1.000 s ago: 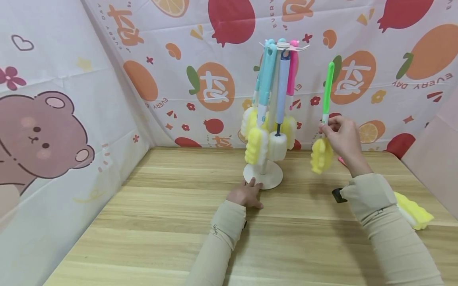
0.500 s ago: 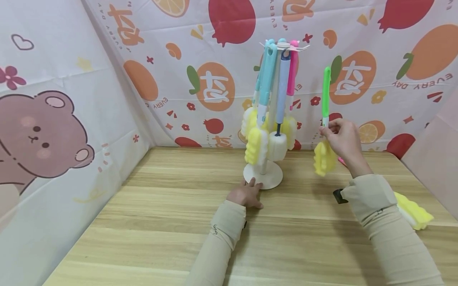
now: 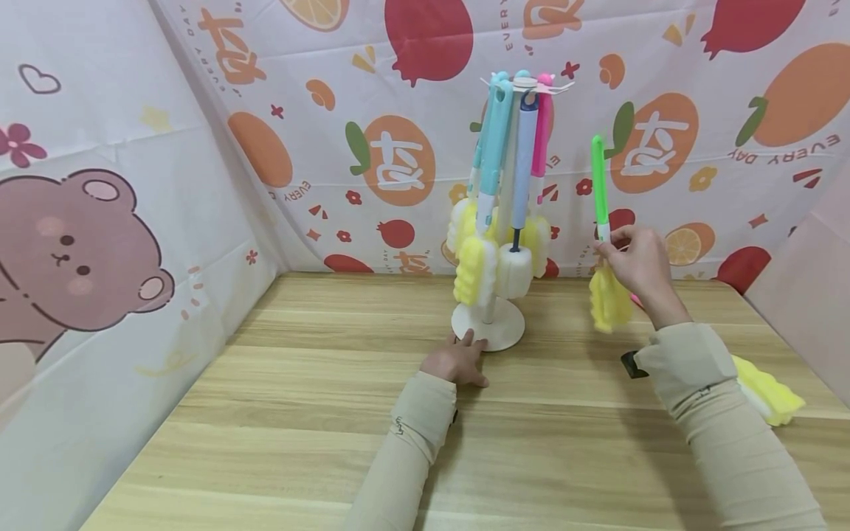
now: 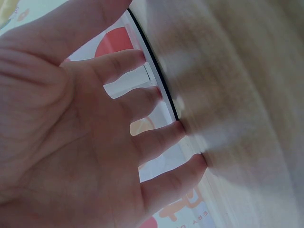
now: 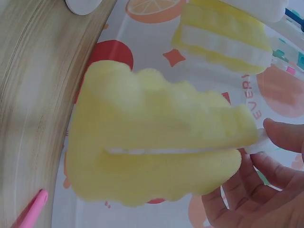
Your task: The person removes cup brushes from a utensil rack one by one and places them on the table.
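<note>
My right hand [image 3: 640, 262] pinches a sponge bottle brush [image 3: 600, 184] at its white neck, just below the green handle. The brush is held above the table, right of the stand, handle up and leaning slightly left. Its yellow sponge head [image 5: 152, 114] fills much of the right wrist view. My left hand [image 3: 454, 361] lies low with fingers spread, fingertips at the near edge of the white stand base [image 3: 498, 335]. From the stand's top hooks hang several brushes, among them a teal one [image 3: 496, 147], a grey-blue one [image 3: 523, 162] and a pink one [image 3: 543, 133].
A yellow and white sponge head [image 3: 770, 394] lies on the table at the right, partly behind my right sleeve. A pink handle [image 5: 31, 211] lies beyond my right wrist. Printed cloth [image 3: 319, 162] walls in the wooden table [image 3: 299, 413] behind and at both sides.
The green-handled brush has come down a little; its handle top has tipped left while the sponge head has swung right. My left hand and the stand have stayed put.
</note>
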{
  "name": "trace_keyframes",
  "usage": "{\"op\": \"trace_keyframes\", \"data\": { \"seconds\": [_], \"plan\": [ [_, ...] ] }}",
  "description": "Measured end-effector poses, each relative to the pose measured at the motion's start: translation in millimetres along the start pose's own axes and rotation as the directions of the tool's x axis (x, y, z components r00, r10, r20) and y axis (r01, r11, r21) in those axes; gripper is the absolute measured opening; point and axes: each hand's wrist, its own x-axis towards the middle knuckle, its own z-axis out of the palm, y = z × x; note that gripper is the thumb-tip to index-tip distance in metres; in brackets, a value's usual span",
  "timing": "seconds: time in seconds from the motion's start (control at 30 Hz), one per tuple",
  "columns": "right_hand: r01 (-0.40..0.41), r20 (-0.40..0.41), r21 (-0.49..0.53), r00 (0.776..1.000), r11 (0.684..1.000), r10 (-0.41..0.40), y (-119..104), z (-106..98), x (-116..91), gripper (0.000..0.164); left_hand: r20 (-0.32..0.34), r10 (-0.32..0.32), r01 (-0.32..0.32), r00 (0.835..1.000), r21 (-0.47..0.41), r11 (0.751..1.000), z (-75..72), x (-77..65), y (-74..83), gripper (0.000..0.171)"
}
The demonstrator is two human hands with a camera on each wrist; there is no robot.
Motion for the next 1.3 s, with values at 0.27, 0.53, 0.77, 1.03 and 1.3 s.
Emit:
{"op": "trace_keyframes", "data": {
  "seconds": [0.27,0.53,0.77,1.03,1.3],
  "plan": [
    [0.0,0.013,-0.019,1.0,1.0,0.001,2.8,1.0,-0.9,0.028,-0.005,0.007,-0.007,1.0,-0.003,1.0,0.2,-0.3,-0.8,0.072],
    [-0.013,0.051,-0.051,0.999,0.999,0.016,6.7,2.0,-0.9,0.027,0.001,0.008,-0.008,1.0,-0.018,1.0,0.2,-0.5,-1.0,0.072],
    [-0.018,0.061,-0.083,0.998,0.996,0.023,10.4,3.2,-0.3,0.026,0.003,0.007,-0.007,1.0,-0.033,0.999,-0.1,-0.4,-0.8,0.072],
    [-0.017,0.072,-0.106,0.997,0.994,0.025,12.7,4.4,-0.1,0.026,0.01,0.003,-0.003,1.0,-0.045,0.999,-0.3,-0.5,-1.1,0.072],
    [0.012,0.073,-0.127,0.997,0.992,-0.003,20.4,5.3,0.0,0.023,0.014,0.002,-0.002,1.0,-0.049,0.999,-0.9,-1.1,-0.8,0.072]
  ]
}}
